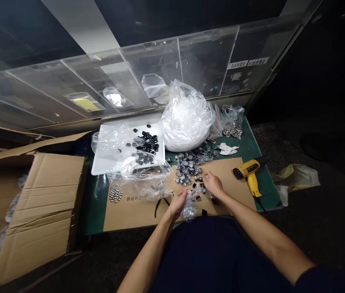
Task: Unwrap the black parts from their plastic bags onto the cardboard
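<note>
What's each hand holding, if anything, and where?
The right hand seems to pinch a small black piece by its right end; what the left hand holds is unclear.

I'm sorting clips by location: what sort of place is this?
Probably an assembly or packing workshop: a yellow-and-black plastic heat gun, small black parts in clear wrapping, and a large brown cardboard box.

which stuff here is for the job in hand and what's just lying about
Likely for the job:
small black parts at the right hand
clear plastic beside the left hand
heap of wrapped parts

Seemingly just lying about, untouched now:
yellow heat gun
white glove-like item
round metal pieces
</note>
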The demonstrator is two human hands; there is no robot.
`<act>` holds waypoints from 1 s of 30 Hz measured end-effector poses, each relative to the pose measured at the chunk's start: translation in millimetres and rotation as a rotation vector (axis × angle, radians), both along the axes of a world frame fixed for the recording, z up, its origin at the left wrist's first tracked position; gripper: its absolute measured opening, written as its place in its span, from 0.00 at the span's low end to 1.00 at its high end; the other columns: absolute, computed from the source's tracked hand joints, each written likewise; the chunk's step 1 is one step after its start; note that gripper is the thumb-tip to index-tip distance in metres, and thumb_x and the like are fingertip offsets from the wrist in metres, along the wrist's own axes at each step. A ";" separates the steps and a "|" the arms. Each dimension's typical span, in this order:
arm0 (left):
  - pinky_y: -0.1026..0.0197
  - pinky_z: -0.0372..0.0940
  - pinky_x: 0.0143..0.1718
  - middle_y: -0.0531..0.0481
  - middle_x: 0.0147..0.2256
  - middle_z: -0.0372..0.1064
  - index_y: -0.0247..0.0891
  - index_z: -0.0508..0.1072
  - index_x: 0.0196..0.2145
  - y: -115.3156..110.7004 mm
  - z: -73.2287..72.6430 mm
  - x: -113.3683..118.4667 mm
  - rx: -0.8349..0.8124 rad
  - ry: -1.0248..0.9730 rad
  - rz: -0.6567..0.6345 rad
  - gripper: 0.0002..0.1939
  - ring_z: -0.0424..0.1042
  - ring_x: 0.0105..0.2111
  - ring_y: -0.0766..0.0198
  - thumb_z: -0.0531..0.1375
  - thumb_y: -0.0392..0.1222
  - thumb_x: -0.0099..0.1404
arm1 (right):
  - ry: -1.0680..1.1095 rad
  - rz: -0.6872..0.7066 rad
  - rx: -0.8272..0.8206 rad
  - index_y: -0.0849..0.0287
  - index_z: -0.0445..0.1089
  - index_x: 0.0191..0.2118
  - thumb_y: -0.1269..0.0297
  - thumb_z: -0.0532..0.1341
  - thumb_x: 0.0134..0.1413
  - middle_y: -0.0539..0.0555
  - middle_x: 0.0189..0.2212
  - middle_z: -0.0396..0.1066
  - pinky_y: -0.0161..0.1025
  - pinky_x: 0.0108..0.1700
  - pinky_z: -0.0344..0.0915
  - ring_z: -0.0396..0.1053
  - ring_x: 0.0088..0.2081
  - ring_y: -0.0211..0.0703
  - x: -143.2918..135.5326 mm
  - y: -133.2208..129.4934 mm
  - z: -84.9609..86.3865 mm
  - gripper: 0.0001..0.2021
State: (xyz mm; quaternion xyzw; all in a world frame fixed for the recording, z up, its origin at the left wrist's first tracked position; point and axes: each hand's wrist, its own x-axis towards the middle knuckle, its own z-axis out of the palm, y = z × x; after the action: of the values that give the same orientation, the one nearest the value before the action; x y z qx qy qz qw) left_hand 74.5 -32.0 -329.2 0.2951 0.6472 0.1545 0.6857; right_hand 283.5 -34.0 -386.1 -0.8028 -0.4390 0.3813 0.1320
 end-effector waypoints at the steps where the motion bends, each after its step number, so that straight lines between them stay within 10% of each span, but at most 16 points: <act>1: 0.65 0.52 0.22 0.55 0.18 0.64 0.36 0.72 0.23 -4.3 1.1 -4.6 0.006 0.019 0.004 0.13 0.58 0.19 0.68 0.62 0.48 0.56 | -0.073 0.091 -0.001 0.54 0.69 0.54 0.61 0.58 0.56 0.57 0.36 0.77 0.39 0.40 0.62 0.73 0.38 0.50 0.3 9.7 -2.6 0.19; 7: 0.65 0.53 0.23 0.53 0.20 0.66 0.37 0.67 0.20 -26.6 -1.6 -21.3 -0.006 0.063 0.140 0.16 0.60 0.20 0.68 0.64 0.50 0.54 | -0.133 0.246 -0.004 0.52 0.73 0.49 0.62 0.57 0.58 0.60 0.36 0.77 0.43 0.43 0.62 0.73 0.39 0.53 2.5 41.3 -21.6 0.15; 11: 0.65 0.63 0.31 0.47 0.40 0.75 0.37 0.66 0.24 -25.0 -0.6 -13.5 0.010 -0.112 0.282 0.14 0.72 0.29 0.66 0.69 0.37 0.43 | 0.095 0.031 0.044 0.56 0.75 0.40 0.61 0.57 0.56 0.57 0.34 0.76 0.40 0.40 0.64 0.72 0.37 0.49 11.9 39.3 -24.0 0.11; 22: 0.61 0.65 0.39 0.40 0.42 0.77 0.34 0.72 0.53 -2.3 15.1 18.2 -0.055 -0.487 0.142 0.30 0.75 0.37 0.58 0.69 0.50 0.55 | 1.274 -0.402 -0.087 0.60 0.73 0.40 0.55 0.68 0.49 0.44 0.17 0.62 0.29 0.18 0.54 0.53 0.16 0.31 -11.5 -37.0 41.8 0.16; 30: 0.63 0.64 0.29 0.45 0.29 0.76 0.31 0.75 0.46 -13.0 14.2 7.7 -0.120 -0.468 0.227 0.23 0.70 0.24 0.65 0.70 0.42 0.54 | 1.005 -0.367 0.025 0.60 0.74 0.38 0.51 0.68 0.45 0.51 0.30 0.75 0.33 0.28 0.64 0.67 0.26 0.37 -29.7 -53.0 50.6 0.19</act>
State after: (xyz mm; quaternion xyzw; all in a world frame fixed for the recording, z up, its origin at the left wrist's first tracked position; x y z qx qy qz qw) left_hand 82.2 -45.0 -314.9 0.1354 0.5080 0.2558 0.8113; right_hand 253.8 -87.0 -335.5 -0.5833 -0.1787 0.6840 0.4000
